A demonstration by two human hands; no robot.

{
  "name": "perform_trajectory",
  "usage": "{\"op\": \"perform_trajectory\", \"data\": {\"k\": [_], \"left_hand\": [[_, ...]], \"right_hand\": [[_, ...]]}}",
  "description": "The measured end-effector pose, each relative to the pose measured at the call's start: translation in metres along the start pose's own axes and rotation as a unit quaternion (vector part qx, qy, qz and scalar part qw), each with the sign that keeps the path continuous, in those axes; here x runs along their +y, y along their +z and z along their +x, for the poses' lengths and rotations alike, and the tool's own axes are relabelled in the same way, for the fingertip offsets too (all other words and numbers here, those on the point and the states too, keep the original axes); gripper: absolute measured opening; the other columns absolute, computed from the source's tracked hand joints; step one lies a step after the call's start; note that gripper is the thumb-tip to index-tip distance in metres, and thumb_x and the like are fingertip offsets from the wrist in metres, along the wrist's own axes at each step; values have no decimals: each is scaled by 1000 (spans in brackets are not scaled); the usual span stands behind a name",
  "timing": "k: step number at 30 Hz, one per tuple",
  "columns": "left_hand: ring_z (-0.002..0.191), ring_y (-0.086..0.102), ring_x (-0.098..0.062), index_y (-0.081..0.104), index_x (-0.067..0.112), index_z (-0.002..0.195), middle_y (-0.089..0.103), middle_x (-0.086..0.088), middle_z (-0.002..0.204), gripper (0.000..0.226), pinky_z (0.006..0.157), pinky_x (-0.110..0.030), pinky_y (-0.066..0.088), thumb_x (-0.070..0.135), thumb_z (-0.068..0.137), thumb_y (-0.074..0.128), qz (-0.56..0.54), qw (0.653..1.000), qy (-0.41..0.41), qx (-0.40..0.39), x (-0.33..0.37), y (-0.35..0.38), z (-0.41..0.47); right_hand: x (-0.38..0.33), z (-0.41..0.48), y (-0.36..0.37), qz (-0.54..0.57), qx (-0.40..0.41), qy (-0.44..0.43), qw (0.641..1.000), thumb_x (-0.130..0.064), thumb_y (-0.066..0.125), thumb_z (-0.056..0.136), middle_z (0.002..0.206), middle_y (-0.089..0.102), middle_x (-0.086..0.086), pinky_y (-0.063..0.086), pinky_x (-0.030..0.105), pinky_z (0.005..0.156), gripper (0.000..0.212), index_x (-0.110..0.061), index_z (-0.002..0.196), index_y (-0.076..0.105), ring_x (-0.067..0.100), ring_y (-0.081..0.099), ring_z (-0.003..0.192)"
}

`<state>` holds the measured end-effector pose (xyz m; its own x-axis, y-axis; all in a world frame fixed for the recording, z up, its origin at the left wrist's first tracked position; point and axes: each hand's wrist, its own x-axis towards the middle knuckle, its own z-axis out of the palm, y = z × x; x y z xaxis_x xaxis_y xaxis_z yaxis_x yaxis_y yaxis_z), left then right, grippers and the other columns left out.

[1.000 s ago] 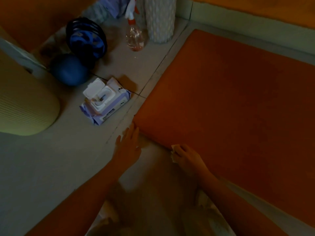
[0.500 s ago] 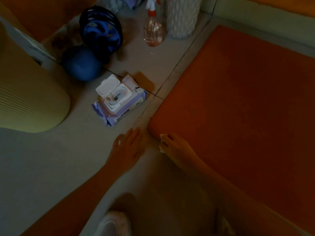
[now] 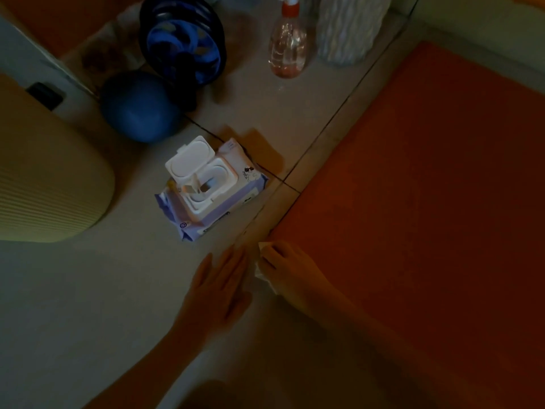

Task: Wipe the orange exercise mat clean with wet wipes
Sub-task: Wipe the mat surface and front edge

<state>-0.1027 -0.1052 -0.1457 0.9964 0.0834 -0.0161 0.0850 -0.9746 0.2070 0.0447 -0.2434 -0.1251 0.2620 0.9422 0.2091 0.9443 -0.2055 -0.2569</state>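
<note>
Your right hand (image 3: 290,270) curls round a white wet wipe (image 3: 265,279), pressing it at the near corner of the orange mat (image 3: 427,187), which spreads across the floor (image 3: 73,290) to your right. Your left hand (image 3: 219,286) lies flat on the floor just beside it, fingers straight, holding nothing. Just beyond both hands sits the wipes pack (image 3: 211,190), lid up. Farther off stand a spray bottle (image 3: 287,51), a blue ball (image 3: 140,106) and a blue wheel (image 3: 182,45).
</note>
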Motion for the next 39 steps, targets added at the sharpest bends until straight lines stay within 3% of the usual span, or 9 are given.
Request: {"op": "perform_trajectory", "data": {"k": [5, 9, 14, 19, 20, 22, 28, 34, 39], "left_hand": [[139, 34, -20, 46, 8, 138, 43, -8, 147, 52, 113, -46, 26, 38, 96, 41, -13, 998, -10, 65, -1, 8, 0], [125, 48, -23, 60, 4, 126, 57, -12, 134, 46, 107, -41, 31, 33, 102, 33, -23, 992, -43, 117, 5, 7, 11], [115, 49, -25, 55, 8, 126, 53, -8, 132, 50, 97, -36, 31, 38, 103, 22, -64, 985, -117, 110, 12, 6, 26], [115, 47, -21, 49, 11, 127, 49, -5, 129, 44, 97, -32, 31, 38, 103, 23, -111, 982, -110, 107, 24, -2, 59], [116, 46, -19, 49, 12, 128, 50, -4, 130, 43, 98, -30, 30, 37, 103, 26, -128, 980, -114, 103, 28, -4, 66], [120, 44, -16, 46, 14, 132, 49, -3, 133, 42, 101, -26, 28, 36, 99, 33, -172, 971, -136, 96, 38, -6, 82], [131, 35, -9, 41, 20, 143, 43, 1, 144, 57, 106, -35, 29, 48, 95, 31, -230, 954, -180, 66, 63, -10, 139], [116, 44, -18, 51, 13, 129, 56, -5, 125, 45, 94, -38, 38, 39, 95, 35, -132, 972, -180, 78, 77, 1, 187], [117, 41, -15, 51, 13, 127, 55, -4, 126, 41, 99, -38, 35, 33, 94, 38, -108, 973, -179, 100, 75, 4, 183]], "right_hand": [[3, 24, 4, 21, -39, 28, 999, -31, 92, 47, 85, 64, 4, 52, 27, 62, 42, -12, 79, 74, 22, 64, 71], [18, 52, -7, 18, -100, 128, 987, -25, 65, 88, 101, 63, 6, 46, 35, 83, 16, -11, 95, 68, 24, 61, 95], [77, 72, -24, 32, -60, 209, 976, -10, 76, 70, 77, 63, 11, 47, 38, 67, 13, -3, 75, 67, 30, 63, 69], [151, 85, -45, -64, -54, 227, 970, 3, 75, 54, 69, 60, 13, 49, 40, 61, 15, -6, 65, 70, 33, 60, 62], [157, 83, -43, -71, -51, 218, 972, -3, 69, 63, 76, 63, 12, 48, 42, 68, 6, -6, 68, 71, 34, 61, 71], [158, 73, -39, -63, -65, 208, 974, -20, 54, 81, 92, 64, 6, 41, 42, 80, 21, -10, 76, 72, 30, 60, 90], [180, 59, -38, -59, -9, 87, 994, -30, 39, 85, 86, 68, -3, 32, 36, 80, 39, -17, 69, 72, 22, 62, 81], [257, 68, -59, -129, 18, 113, 985, -28, 39, 85, 90, 69, 2, 39, 41, 88, 38, -13, 74, 72, 28, 62, 89], [280, 66, -57, -115, 94, 173, 974, -27, 45, 88, 92, 68, 2, 29, 36, 88, 33, -13, 79, 74, 29, 59, 94]]}}
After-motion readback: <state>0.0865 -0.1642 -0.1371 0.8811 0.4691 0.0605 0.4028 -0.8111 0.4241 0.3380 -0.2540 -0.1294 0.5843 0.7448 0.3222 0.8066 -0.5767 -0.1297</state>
